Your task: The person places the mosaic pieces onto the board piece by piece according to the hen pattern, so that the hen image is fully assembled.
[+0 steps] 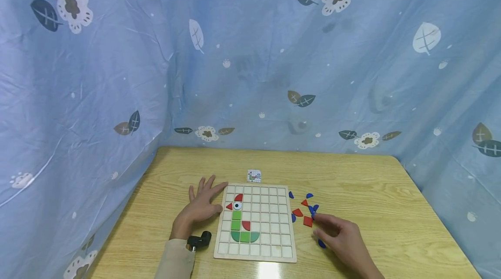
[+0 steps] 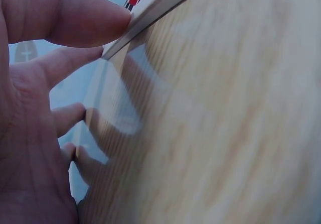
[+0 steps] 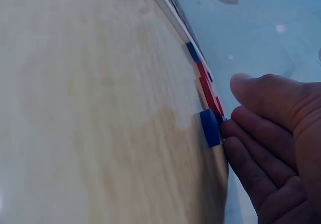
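board [image 1: 275,228]: pale wooden grid
left hand [image 1: 200,207]: spread, empty, touching board's left edge
right hand [image 1: 344,237]: thumb parted, i see nothing held, near blue half-round pieces [image 1: 322,244] right of board

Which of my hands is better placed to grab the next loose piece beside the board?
Probably your right hand: its fingertips are among the loose red and blue pieces right of the board. Your left hand touches the board's left edge, across from them.
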A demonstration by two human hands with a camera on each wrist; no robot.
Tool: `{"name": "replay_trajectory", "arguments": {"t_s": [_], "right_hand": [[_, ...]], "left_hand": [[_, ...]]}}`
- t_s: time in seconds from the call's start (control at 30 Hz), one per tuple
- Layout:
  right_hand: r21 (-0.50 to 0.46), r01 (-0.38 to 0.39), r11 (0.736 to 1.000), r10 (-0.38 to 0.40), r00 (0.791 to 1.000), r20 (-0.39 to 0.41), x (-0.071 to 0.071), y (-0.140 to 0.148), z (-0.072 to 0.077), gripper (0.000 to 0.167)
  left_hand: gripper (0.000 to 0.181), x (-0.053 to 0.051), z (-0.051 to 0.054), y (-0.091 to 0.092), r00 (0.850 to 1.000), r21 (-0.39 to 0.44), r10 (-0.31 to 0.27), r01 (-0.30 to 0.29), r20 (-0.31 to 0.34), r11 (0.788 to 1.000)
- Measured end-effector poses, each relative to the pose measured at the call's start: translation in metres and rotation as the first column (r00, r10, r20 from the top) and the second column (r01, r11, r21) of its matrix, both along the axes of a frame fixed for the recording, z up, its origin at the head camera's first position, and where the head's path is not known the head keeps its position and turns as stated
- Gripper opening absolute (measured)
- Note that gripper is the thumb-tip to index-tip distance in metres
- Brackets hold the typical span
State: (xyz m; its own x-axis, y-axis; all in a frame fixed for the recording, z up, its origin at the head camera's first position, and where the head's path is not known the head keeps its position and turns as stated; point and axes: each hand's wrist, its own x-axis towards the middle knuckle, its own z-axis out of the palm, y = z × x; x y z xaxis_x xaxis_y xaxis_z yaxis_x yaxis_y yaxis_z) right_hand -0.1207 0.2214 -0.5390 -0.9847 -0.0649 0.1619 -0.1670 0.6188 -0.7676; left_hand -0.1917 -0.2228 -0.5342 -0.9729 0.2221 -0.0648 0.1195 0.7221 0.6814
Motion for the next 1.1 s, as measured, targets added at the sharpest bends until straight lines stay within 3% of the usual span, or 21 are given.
{"name": "replay_trajectory", "arguments": {"t_s": [0.37, 0.7, 0.97, 1.1], "right_hand": [[0.013, -0.041, 0.999, 0.041, 0.999, -0.002, -0.012, -0.009, 0.001, 0.037], [0.167, -0.015, 0.986, 0.033, 0.994, -0.105, -0.016, -0.015, -0.001, 0.036], [-0.039, -0.004, 0.999, 0.004, 1.000, 0.019, -0.009, -0.013, 0.010, 0.035], [-0.041, -0.018, 0.999, 0.018, 1.000, -0.002, -0.005, -0.018, 0.019, 0.032]], "left_hand": [[0.085, 0.001, 0.002, 0.000, 1.000, -0.001, 0.001, -0.001, 0.003, 1.000], [0.086, 0.000, 0.000, -0.001, 1.000, -0.004, 0.003, -0.003, 0.003, 1.000], [0.085, 0.000, -0.002, 0.000, 1.000, 0.000, 0.003, -0.003, 0.004, 1.000], [0.085, -0.001, -0.002, 0.000, 1.000, 0.004, 0.002, -0.002, 0.005, 1.000]]}}
